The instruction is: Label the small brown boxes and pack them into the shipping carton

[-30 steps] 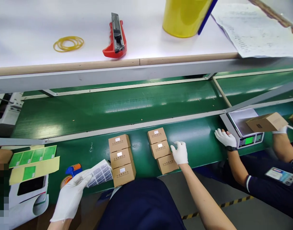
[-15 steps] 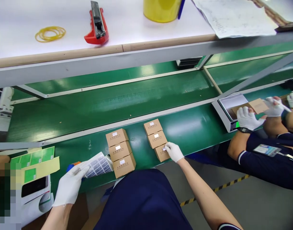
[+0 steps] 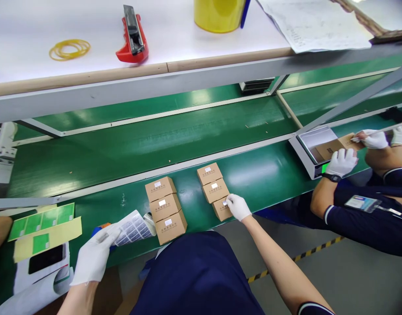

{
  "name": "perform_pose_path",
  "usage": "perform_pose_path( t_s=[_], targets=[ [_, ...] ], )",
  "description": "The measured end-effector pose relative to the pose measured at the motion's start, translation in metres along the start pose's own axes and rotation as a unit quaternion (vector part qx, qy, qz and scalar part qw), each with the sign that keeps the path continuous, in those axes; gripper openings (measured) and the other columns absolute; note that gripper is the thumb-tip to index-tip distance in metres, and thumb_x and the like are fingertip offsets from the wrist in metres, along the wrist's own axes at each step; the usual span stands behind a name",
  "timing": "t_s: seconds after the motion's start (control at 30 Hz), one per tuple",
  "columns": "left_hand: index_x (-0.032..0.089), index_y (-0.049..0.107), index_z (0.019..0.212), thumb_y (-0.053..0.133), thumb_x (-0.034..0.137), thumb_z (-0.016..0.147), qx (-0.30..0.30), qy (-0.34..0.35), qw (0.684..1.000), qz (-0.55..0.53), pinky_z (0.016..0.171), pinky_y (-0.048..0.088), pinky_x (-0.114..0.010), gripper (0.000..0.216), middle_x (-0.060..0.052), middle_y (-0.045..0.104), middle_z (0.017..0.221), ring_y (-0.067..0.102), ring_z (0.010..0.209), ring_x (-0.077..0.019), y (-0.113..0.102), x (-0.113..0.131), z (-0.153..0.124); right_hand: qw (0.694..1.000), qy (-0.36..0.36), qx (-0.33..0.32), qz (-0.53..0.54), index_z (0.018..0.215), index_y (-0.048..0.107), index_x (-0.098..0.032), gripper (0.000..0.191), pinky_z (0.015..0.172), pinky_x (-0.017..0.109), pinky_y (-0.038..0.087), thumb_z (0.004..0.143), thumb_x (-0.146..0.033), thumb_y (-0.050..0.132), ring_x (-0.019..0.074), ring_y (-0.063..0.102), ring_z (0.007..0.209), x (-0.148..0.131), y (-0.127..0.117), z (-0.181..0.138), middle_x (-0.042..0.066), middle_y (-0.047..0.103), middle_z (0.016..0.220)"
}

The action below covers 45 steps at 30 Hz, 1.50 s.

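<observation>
My left hand [image 3: 94, 253], in a white glove, grips a curled sheet of labels [image 3: 132, 229] with rows of silvery-grey rectangles. Just right of the sheet, three small brown cardboard boxes [image 3: 170, 227] stand in a column, each with a white label on top. A second column of three boxes [image 3: 215, 190] lies further right. My gloved right hand [image 3: 239, 207] is at the nearest box of that column, its closed fingertips on a small white label [image 3: 225, 203] at the box's top. The fingers partly cover that label and the box.
A shelf above holds a red box cutter [image 3: 133, 37], rubber bands [image 3: 69, 49], a yellow container [image 3: 219, 15] and papers [image 3: 314, 26]. Green cards [image 3: 50, 216] and a dark phone-like slab [image 3: 46, 259] lie left. At right, co-workers' gloved hands [image 3: 342, 162] handle boxes by a scale [image 3: 314, 144].
My hands and the boxes stay almost where they were. At right, a co-worker's hands have shifted around a box at the scale, and another box now shows on its plate.
</observation>
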<state>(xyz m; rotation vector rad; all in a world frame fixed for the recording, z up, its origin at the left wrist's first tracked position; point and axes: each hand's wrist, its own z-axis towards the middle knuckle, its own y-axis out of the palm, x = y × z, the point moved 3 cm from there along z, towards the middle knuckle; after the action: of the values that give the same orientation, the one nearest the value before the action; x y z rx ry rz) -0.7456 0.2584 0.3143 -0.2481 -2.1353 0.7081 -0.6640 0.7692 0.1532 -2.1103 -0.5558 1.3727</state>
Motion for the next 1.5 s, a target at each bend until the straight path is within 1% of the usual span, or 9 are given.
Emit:
perform_pose_path(
  t_s=[0.33,0.5,0.63,0.73,0.87,0.97,1.07,1.2,1.5],
  targets=[
    [0.018,0.077,0.094,0.081,0.044,0.051,0.009,-0.004,1.0,0.011,0.111,0.051,-0.045,0.05,-0.008,0.08,0.105,0.066,0.122,-0.0379,0.002,0.018,0.01,0.995,0.058,0.01,-0.083,0.08,0.056,-0.022,0.015,0.069,0.028,0.035,0.092,-0.032,0.055,0.0174,0.056,0.075,-0.014,0.008,-0.002,0.004,0.064,0.086],
    [0.014,0.076,0.106,0.078,0.041,0.061,-0.001,0.036,0.998,0.046,0.112,0.049,-0.045,0.052,-0.013,0.077,0.12,0.067,0.12,-0.0362,0.0,0.016,0.07,0.97,0.198,0.047,-0.129,0.11,0.059,-0.019,0.046,0.069,0.032,0.041,0.083,-0.055,0.069,0.0243,0.064,0.079,0.008,-0.016,-0.002,0.009,0.069,0.091],
    [0.008,0.069,0.125,0.074,0.041,0.068,0.006,0.111,0.978,0.177,0.11,0.048,-0.051,0.066,-0.021,0.072,0.127,0.065,0.123,-0.0411,0.019,0.04,0.126,0.974,0.174,0.089,-0.115,0.116,0.062,-0.016,0.034,0.086,0.037,0.047,0.094,-0.04,0.052,0.028,0.066,0.1,0.015,-0.025,-0.012,0.016,0.069,0.108],
    [0.0,0.059,0.14,0.066,0.046,0.079,0.014,0.277,0.907,0.317,0.12,0.036,-0.055,0.076,-0.029,0.059,0.145,0.051,0.139,-0.0454,0.084,0.088,0.129,0.983,0.08,0.11,-0.122,0.134,0.055,-0.014,0.065,0.103,0.043,0.043,0.081,-0.049,0.067,0.0347,0.055,0.125,-0.008,-0.001,-0.022,0.022,0.056,0.139],
    [0.01,0.059,0.143,0.051,0.043,0.095,-0.172,0.44,0.817,0.33,0.123,0.032,-0.04,0.059,-0.018,0.058,0.151,0.05,0.142,-0.0322,0.238,0.149,0.075,0.972,0.082,0.166,-0.147,0.151,0.035,-0.003,0.12,0.112,0.059,0.029,0.059,-0.064,0.082,0.0501,0.038,0.137,-0.043,0.039,-0.027,0.035,0.034,0.153],
    [0.012,0.051,0.152,0.049,0.046,0.098,-0.295,0.443,0.776,0.338,0.123,0.031,-0.035,0.063,-0.014,0.051,0.158,0.046,0.146,-0.0276,0.337,0.169,0.039,0.962,0.119,0.199,-0.143,0.152,0.03,-0.001,0.118,0.112,0.063,0.024,0.067,-0.066,0.077,0.0518,0.035,0.137,-0.058,0.054,-0.021,0.037,0.031,0.154],
    [0.012,0.065,0.136,0.046,0.053,0.099,-0.313,0.403,0.785,0.352,0.11,0.044,-0.035,0.058,-0.016,0.067,0.139,0.062,0.128,-0.0295,0.38,0.17,0.035,0.96,0.12,0.209,-0.144,0.153,0.029,0.0,0.111,0.111,0.064,0.025,0.072,-0.063,0.072,0.0526,0.036,0.135,-0.062,0.056,-0.014,0.038,0.033,0.151],
    [0.019,0.076,0.115,0.055,0.054,0.092,-0.313,0.356,0.806,0.355,0.095,0.051,-0.034,0.047,-0.012,0.076,0.119,0.07,0.108,-0.0294,0.372,0.15,0.052,0.97,0.098,0.171,-0.14,0.153,0.029,-0.002,0.102,0.102,0.064,0.034,0.075,-0.056,0.068,0.051,0.045,0.123,-0.053,0.051,-0.012,0.033,0.047,0.133],
    [0.023,0.073,0.126,0.049,0.059,0.095,-0.333,0.285,0.855,0.277,0.088,0.054,-0.03,0.053,-0.007,0.077,0.122,0.072,0.107,-0.0259,0.321,0.093,0.041,0.962,-0.074,0.119,-0.234,0.149,0.036,-0.009,0.103,0.09,0.052,0.044,0.065,-0.054,0.075,0.0423,0.057,0.105,-0.048,0.034,-0.007,0.025,0.057,0.122]
  ],
)
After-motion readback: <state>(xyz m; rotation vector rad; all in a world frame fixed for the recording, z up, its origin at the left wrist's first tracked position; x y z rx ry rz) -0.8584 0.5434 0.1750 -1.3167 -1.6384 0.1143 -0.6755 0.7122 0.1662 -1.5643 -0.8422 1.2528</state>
